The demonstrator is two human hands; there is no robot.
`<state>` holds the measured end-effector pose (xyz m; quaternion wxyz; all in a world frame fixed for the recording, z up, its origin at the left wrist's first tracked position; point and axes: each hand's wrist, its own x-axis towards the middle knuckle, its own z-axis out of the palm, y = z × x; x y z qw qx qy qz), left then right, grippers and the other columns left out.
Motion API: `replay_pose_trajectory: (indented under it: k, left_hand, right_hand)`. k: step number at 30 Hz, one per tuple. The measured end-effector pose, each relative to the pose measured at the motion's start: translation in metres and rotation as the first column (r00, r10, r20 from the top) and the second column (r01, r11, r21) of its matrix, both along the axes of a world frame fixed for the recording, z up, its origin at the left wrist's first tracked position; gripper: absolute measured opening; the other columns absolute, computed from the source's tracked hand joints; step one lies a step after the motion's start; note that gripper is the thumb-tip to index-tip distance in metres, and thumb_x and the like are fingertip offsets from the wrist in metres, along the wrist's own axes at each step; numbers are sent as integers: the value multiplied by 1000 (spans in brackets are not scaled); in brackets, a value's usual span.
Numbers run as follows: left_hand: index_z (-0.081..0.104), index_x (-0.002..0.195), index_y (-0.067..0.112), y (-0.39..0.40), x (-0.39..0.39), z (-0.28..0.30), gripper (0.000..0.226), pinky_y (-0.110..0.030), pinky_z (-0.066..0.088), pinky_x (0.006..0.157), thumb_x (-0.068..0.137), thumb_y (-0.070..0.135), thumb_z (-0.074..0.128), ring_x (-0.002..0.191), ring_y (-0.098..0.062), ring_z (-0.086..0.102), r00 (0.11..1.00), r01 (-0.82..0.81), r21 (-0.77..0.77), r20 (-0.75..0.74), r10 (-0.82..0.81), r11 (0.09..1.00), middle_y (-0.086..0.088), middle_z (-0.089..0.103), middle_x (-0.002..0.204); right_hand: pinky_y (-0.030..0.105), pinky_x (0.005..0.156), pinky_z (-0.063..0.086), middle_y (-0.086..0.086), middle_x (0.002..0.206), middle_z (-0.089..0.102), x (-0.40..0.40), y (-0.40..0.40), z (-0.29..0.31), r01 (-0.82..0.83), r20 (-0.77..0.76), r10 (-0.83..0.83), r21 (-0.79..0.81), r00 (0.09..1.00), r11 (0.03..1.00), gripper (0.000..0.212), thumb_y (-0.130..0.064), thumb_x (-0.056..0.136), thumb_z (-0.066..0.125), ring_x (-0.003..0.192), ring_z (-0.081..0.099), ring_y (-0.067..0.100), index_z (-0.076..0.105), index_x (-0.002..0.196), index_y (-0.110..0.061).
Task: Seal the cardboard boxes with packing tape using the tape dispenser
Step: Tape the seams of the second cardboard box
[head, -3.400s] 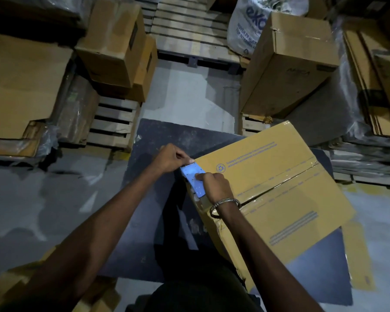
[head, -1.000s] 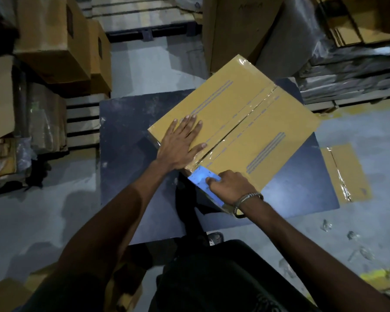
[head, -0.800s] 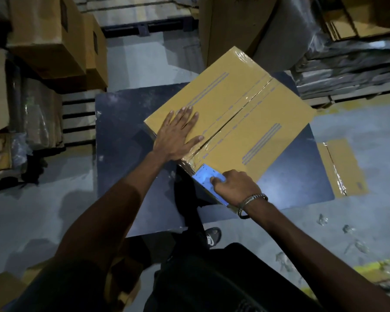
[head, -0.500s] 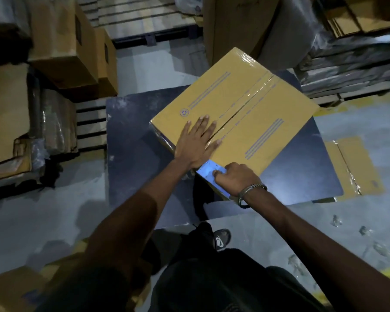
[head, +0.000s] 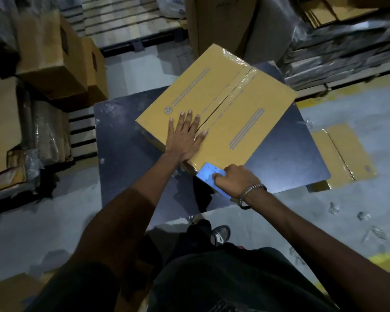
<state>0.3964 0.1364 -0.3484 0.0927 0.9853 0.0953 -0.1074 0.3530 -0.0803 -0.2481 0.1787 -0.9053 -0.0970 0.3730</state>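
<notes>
**Box pinned flat, dispenser at its near edge**

Your left hand (head: 185, 136) lies spread, fingers straight, pressing the cardboard box (head: 223, 102) beside its taped centre seam. The box sits on the dark table (head: 286, 154). Your right hand (head: 236, 180) has its grip curled round the blue tape dispenser (head: 208, 174), which touches the box's near edge.

I see one cardboard box (head: 221, 113) lying flat on the dark counter (head: 122, 136), turned diagonally to its edges. Both top flaps are closed; glossy clear tape (head: 232, 91) runs along the centre seam and wraps over the far edge. The blue tape dispenser (head: 208, 175) sits at the near end of the seam.
</notes>
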Motion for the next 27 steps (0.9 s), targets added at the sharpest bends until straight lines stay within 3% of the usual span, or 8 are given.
replay_pose_trajectory:
  k: [3,5,9,12,18,22,27]
  left_hand:
    - [-2,169,27,-33,-7,-3,76,-58,-11,126,106,68,4,162,-23,-13,983,-176,4,58,175,984,-1,-11,176]
    - [2,169,26,-37,-7,-5,74,-58,-8,128,107,67,5,163,-22,-9,979,-187,20,85,185,982,-2,-6,177]
    - [4,169,28,-32,-7,-10,73,-57,-7,128,107,67,6,163,-20,-9,978,-186,21,103,183,982,0,-4,177]
    - [4,170,28,-34,-6,-11,74,-57,-7,128,107,67,6,163,-20,-9,979,-182,3,98,181,983,-1,-3,177]
    - [5,169,18,-52,-7,-2,82,-68,0,126,106,69,12,163,-31,-7,968,-234,-37,84,236,972,-10,-3,177]
    - [2,169,17,-87,-26,-6,91,-64,-6,127,102,78,13,163,-23,-8,991,-50,8,124,49,999,-7,-4,177]
    - [1,170,20,-83,-26,-11,94,-62,-8,127,100,80,19,163,-19,-9,992,-30,2,119,29,1000,-6,-3,177]
  right_hand:
    - [34,73,42,14,105,64,-3,-4,-2,-6,9,6,2,1000,1000,38,-53,94,49,93,60,35,51,78,-19]
    - [35,75,43,16,110,65,-7,-10,-3,-16,27,16,5,1000,1000,39,-54,96,47,100,62,38,55,87,-16]
    - [38,78,46,16,108,66,-11,-40,-7,-21,-13,21,3,1000,1000,39,-56,97,46,102,62,38,53,85,-20]
    - [39,80,49,15,105,66,-17,-55,-11,-20,-28,19,-22,999,1000,43,-62,87,40,103,62,38,54,86,-21]
    - [34,76,42,16,109,67,-22,-56,-13,23,9,-23,-5,1000,1000,42,-61,85,41,106,63,38,55,89,-22]
    - [35,77,43,16,113,67,-25,-60,-17,34,25,-34,4,999,999,37,-56,92,46,110,63,39,58,95,-22]
    - [35,76,42,17,110,67,-27,-75,-20,5,33,-5,-10,999,1000,44,-64,90,41,107,64,38,55,90,-22]
